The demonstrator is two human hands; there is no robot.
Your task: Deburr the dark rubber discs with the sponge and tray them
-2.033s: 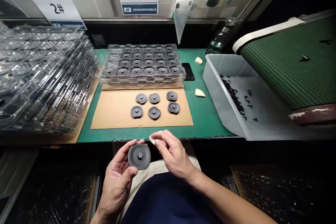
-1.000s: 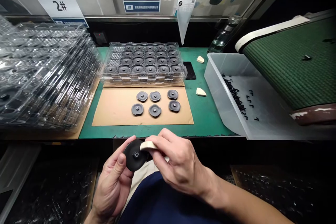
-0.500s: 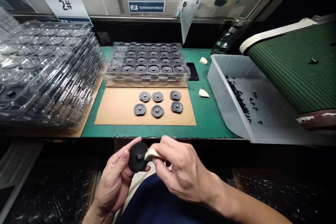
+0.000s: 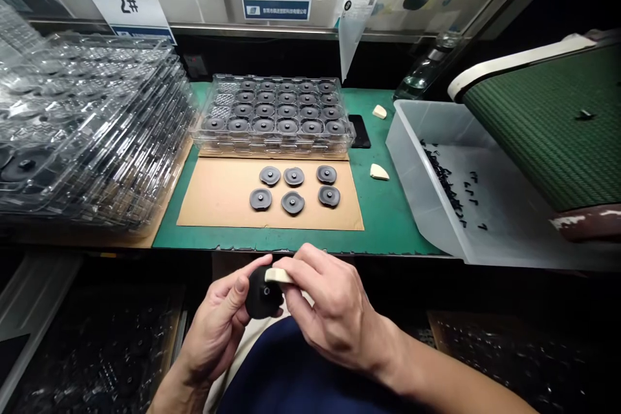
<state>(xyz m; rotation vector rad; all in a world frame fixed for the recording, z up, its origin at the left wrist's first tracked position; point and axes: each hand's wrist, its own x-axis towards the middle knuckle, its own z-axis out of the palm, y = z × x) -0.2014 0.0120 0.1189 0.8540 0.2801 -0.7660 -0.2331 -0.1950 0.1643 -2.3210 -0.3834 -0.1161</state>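
Note:
My left hand grips a round black disc by its edge, with the small central hub turned toward me. In my right hand, a cream-coloured sponge piece is pinched between thumb and fingers. The sponge lies against the disc's face, just above the hub. Both hands are over my lap, in front of the table edge. Beyond them, several similar discs rest in two rows on a cardboard sheet.
A clear tray of discs stands behind the cardboard, with tall stacked trays at left. Two more sponge pieces and a black phone lie on the green mat. A translucent bin holds small black parts at right, beside a green conveyor.
The sponge has gone from the disc's right edge to its upper face near the hub. The disc has shifted slightly right and turned a little. The whole view has shifted slightly.

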